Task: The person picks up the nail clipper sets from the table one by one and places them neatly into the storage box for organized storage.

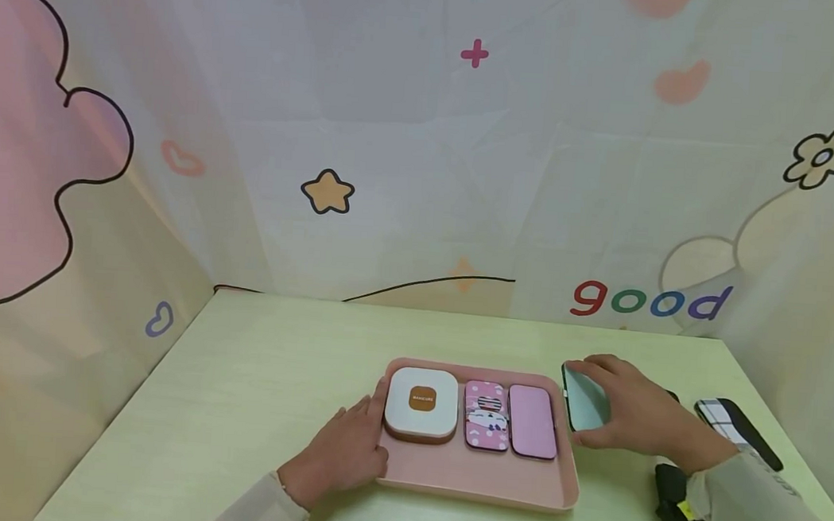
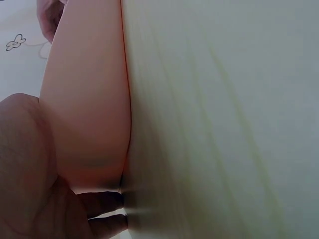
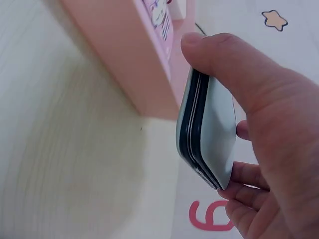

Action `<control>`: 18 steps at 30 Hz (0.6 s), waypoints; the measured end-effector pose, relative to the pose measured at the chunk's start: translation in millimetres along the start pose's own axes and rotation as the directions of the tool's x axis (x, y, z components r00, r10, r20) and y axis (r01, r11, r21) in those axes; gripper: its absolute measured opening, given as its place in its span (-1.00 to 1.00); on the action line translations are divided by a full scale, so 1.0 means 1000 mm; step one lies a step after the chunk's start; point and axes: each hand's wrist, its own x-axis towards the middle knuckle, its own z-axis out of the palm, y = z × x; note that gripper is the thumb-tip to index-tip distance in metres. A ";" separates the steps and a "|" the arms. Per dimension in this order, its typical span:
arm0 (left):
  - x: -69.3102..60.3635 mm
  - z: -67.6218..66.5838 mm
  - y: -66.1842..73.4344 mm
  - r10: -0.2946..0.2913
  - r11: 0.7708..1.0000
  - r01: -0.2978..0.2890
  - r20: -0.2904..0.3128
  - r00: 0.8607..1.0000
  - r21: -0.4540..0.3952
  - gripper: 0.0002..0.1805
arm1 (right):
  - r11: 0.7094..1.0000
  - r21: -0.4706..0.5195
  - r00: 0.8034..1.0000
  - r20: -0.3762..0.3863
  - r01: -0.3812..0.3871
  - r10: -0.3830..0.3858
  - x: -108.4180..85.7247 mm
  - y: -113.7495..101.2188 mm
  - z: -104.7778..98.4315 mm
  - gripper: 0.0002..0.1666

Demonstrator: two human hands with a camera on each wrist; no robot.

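Pinching mint case [image 1: 590, 404] with right hand [image 1: 626, 405], just beside pink tray [image 1: 471, 480]; touching tray's left side with left hand [image 1: 341, 451], straight-fingered. Probably partway, with white box [image 1: 420, 418], patterned case [image 1: 485, 434], plain pink case [image 1: 532, 421] inside, mint one left (checked item [image 1: 719, 414] farther right: unclear).

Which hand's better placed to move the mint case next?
Right, probably: the right hand holds the mint case beside the right edge of the pink tray. The left hand is on the opposite rim.
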 end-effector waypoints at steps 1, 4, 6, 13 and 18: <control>0.000 0.000 -0.001 0.000 1.000 0.000 -0.001 1.000 0.001 0.01 | 1.000 0.001 1.000 -0.001 0.005 -0.005 0.001 -0.003 0.000 0.17; 0.000 0.001 -0.002 0.006 1.000 -0.006 -0.006 1.000 0.002 0.01 | 1.000 0.007 1.000 0.000 0.016 -0.016 0.004 -0.009 0.000 0.17; 0.000 0.002 -0.003 0.010 1.000 -0.010 -0.008 1.000 0.003 0.00 | 1.000 0.015 1.000 0.001 0.023 -0.023 0.005 -0.013 0.001 0.16; 0.001 0.002 -0.004 0.009 1.000 -0.009 0.000 1.000 0.010 0.01 | 0.998 0.041 0.998 0.012 0.053 -0.054 0.010 -0.025 0.006 0.13; 0.001 0.002 -0.003 0.006 1.000 -0.006 0.004 1.000 0.015 0.00 | 0.998 0.043 0.998 0.033 0.055 -0.057 0.013 -0.032 0.012 0.14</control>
